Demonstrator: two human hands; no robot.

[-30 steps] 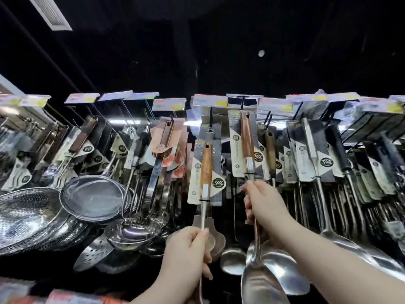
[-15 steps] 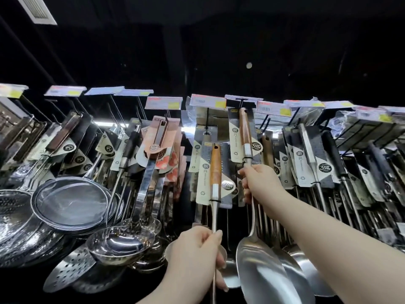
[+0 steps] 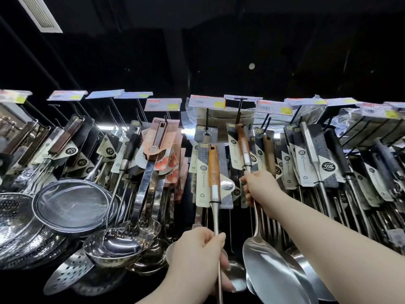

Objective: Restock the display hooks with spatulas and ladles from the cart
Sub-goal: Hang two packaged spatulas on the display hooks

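My right hand [image 3: 260, 189] grips the steel shaft of a wooden-handled spatula [image 3: 243, 143], whose handle top reaches up to a black display hook [image 3: 239, 110]; its broad blade [image 3: 269, 268] hangs below my wrist. My left hand [image 3: 197, 257] is closed around the shaft of a second wooden-handled utensil [image 3: 213, 167] with a card label, held upright in front of the middle hooks. Whether either handle hole sits on a hook I cannot tell. The cart is out of view.
Rows of packaged spatulas and ladles [image 3: 317, 163] fill hooks to the right, under price tags [image 3: 207, 101]. At left hang mesh strainers [image 3: 70, 207], perforated skimmers [image 3: 13, 213], a ladle [image 3: 116, 246] and a slotted turner [image 3: 68, 273].
My right hand has kept the spatula at the hook with little shift. My left hand has raised its utensil slightly and brought it closer to the rack; the view has tilted a little.
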